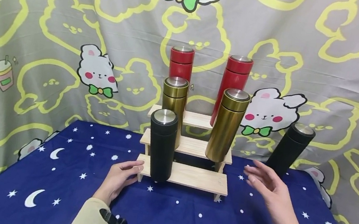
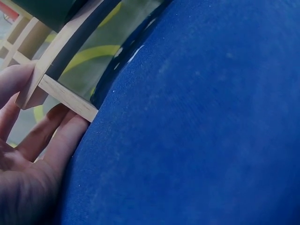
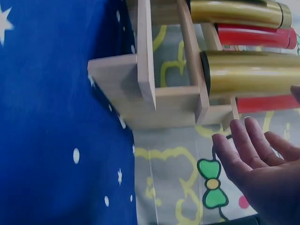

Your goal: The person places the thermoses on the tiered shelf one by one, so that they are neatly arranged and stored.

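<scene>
A three-tier wooden display stand (image 1: 198, 177) holds five insulated bottles. One black bottle (image 1: 161, 147) is upright on the lowest step, towards its left. Gold bottles (image 1: 227, 128) occupy the middle step, and red bottles (image 1: 181, 59) the top. My left hand (image 1: 120, 178) grips the left end of the lowest step. In the left wrist view, its thumb lies at the plank's corner (image 2: 35, 93) and its fingers reach against the leg (image 2: 70, 97). To the right of the stand, my right hand (image 1: 269, 186) is held with fingers extended, in front of another black bottle (image 1: 290, 148).
Dark blue cloth (image 1: 185, 220) with white stars and moons covers the table. Behind the stand hangs a grey curtain (image 1: 143, 26) with yellow outlines and cartoon rabbits. The second black bottle stands near the table's back right edge, off the stand.
</scene>
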The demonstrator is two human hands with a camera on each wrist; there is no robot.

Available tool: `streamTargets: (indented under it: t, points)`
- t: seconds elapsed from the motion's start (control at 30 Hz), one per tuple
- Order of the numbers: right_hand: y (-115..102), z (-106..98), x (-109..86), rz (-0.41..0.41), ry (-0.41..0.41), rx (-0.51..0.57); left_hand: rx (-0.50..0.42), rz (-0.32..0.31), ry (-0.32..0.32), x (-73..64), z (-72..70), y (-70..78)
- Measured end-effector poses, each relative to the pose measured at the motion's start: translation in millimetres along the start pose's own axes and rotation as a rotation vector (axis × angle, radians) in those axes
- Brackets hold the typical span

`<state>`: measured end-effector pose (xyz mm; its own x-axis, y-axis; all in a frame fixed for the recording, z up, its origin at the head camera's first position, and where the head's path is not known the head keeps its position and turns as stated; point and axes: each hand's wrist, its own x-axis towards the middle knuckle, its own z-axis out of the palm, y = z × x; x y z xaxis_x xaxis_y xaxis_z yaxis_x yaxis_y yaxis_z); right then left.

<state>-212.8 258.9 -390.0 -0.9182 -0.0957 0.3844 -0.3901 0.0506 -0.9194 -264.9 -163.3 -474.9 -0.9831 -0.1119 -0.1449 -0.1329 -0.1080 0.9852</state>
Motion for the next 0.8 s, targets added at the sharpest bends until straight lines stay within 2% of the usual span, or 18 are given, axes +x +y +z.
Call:
streamTargets:
  t: [0.3, 0.53, 0.6, 0.8]
  points:
    - [4.1, -20.7, -4.2, 0.052, 0.025, 0.012, 0.052, 0.018, 0.010, -2.7, 0.5, 1.8]
    - [11.6, -36.1, -8.1, 0.055, 0.067, 0.038, 0.051, 0.020, 0.008, -2.8, 1.9, 2.1]
    - [13.4, -39.7, -9.2, 0.057, 0.089, -0.015, 0.056, 0.019, 0.011, -3.2, 2.1, 1.9]
    - [16.1, -45.7, -10.1, 0.071, 0.190, -0.382, 0.074, 0.022, 0.022, -4.0, 2.5, 2.6]
